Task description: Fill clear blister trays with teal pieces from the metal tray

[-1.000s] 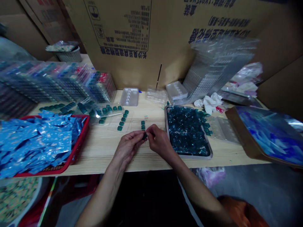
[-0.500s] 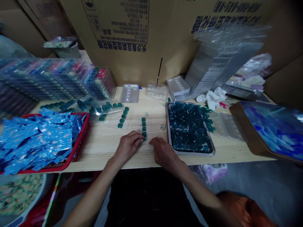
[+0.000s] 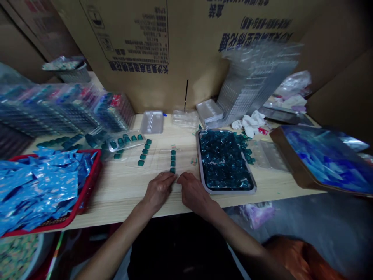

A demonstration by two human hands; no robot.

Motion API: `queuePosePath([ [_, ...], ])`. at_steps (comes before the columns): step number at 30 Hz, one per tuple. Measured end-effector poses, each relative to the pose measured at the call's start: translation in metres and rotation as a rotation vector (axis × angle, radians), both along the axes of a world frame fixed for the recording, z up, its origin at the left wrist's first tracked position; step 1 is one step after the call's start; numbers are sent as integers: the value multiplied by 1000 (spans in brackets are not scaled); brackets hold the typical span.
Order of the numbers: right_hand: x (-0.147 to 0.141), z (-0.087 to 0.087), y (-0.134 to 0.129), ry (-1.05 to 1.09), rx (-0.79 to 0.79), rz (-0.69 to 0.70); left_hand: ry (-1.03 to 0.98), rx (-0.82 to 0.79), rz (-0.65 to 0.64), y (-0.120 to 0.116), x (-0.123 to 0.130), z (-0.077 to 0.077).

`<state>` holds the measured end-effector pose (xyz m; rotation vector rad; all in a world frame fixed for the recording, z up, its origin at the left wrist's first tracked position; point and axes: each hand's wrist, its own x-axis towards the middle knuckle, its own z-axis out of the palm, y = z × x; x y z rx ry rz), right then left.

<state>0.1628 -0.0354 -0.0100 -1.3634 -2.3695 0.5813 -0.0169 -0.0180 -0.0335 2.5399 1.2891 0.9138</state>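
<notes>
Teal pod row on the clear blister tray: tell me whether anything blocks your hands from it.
Nothing visible blocks them. The left hand and right hand lie just below the near end of the row of teal pods on the clear blister tray, and no object shows between the fingertips and the nearest pod.

Packing workshop: blister trays (image 3: 151,122), cardboard cartons (image 3: 186,89)

One left hand (image 3: 159,190), one right hand (image 3: 194,192), one red plastic basket (image 3: 84,186), one metal-rimmed tray (image 3: 227,192), one row of five teal square pods (image 3: 144,152), one row of four teal square pods (image 3: 173,161).
</notes>
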Motion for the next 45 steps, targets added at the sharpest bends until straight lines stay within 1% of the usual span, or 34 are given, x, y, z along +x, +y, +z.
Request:
queuePosePath([
  [2,4,4,5,16,21,12,-19,26,60,-8,2,0],
  [4,10,10,14,-25,74,-19,-54,25,138,-20,2,-1],
  [6,17,16,27,-149,135,-92,-74,28,207,-33,1,-4],
  [8,22,20,41,-309,181,-137,-53,66,240,-45,-2,-8],
  [10,24,20,53,-436,219,-119,-15,122,229,-53,-6,-11],
  [12,23,16,62,-504,252,-87,16,139,197,-57,-9,-12],
  [15,18,7,70,-477,275,-89,47,144,169,-60,-12,-9],
  [18,14,4,76,-434,292,-115,20,161,154,-58,-14,0],
  [20,14,5,80,-461,290,-123,-23,150,144,-49,-16,12],
  [22,15,8,83,-483,279,-114,-53,129,185,-28,-17,28],
  [24,17,12,85,-477,277,-95,-39,81,276,7,-15,45],
  [26,18,15,84,-450,281,-72,37,-37,354,51,-8,59],
  [27,19,17,83,-426,281,-71,93,-116,386,75,-3,62],
  [29,23,20,78,-352,260,-86,202,-297,414,118,9,63],
  [30,26,22,76,-299,232,-99,226,-346,418,136,15,60],
  [31,31,24,73,-237,192,-115,241,-386,417,150,20,57],
  [33,43,27,69,-78,106,-151,238,-433,404,169,26,49],
  [35,57,26,68,102,57,-190,219,-483,386,177,28,44],
  [37,69,24,71,253,51,-223,173,-516,369,176,29,43],
  [39,76,20,79,357,56,-233,97,-529,358,169,35,43],
  [41,75,17,89,434,50,-230,14,-535,338,159,45,43],
  [43,70,13,99,496,35,-234,-115,-576,267,146,58,44],
  [45,65,8,109,525,11,-250,-344,-666,135,134,69,46],
])
